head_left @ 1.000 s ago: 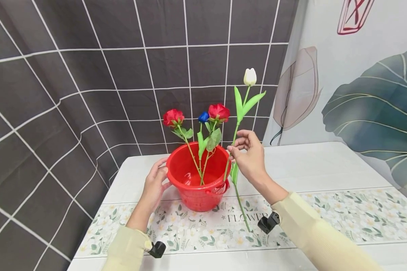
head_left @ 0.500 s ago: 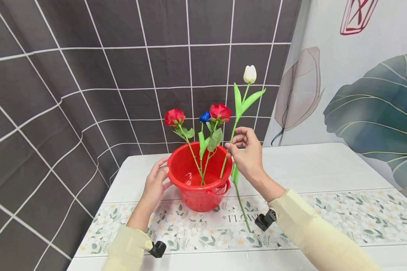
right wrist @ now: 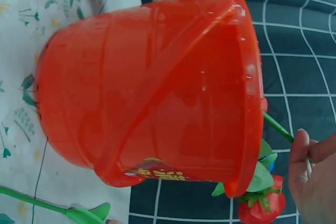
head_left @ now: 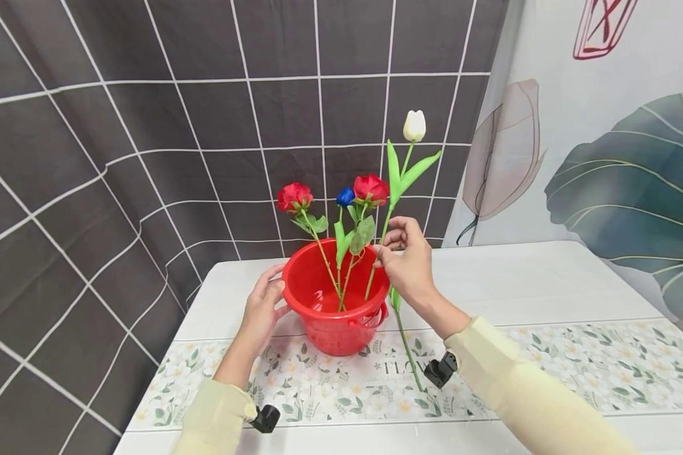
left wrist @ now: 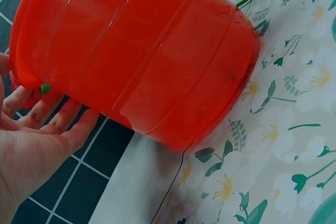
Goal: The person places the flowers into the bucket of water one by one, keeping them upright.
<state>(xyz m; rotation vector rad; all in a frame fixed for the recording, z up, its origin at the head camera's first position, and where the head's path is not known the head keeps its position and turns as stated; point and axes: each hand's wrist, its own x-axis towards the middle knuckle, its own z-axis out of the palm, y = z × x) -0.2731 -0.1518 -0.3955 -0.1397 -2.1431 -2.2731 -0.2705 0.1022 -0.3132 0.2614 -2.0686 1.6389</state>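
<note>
A red bucket [head_left: 336,328] stands on the table. Inside it lean two red roses, the left rose [head_left: 295,197] and the right rose [head_left: 370,189], with a blue flower [head_left: 344,196] between them. My left hand [head_left: 260,311] rests against the bucket's left side, its fingers [left wrist: 63,119] spread along the outer wall just below the rim. Between thumb and fingers my right hand [head_left: 408,260] pinches the green stem of a white tulip [head_left: 414,126], which stands upright. The tulip's lower stem [right wrist: 278,127] reaches over the rim into the bucket.
Another green stem [head_left: 408,347] with a leaf lies on the table right of the bucket, its upper end hidden. The table [head_left: 506,278] bears a floral runner. A dark gridded cloth [head_left: 205,126] hangs behind, and a leaf-printed curtain [head_left: 603,158] at right.
My right hand has moved slightly left with the tulip, and the lower end of its stem now sits further inside the bucket. The left hand has stayed against the bucket.
</note>
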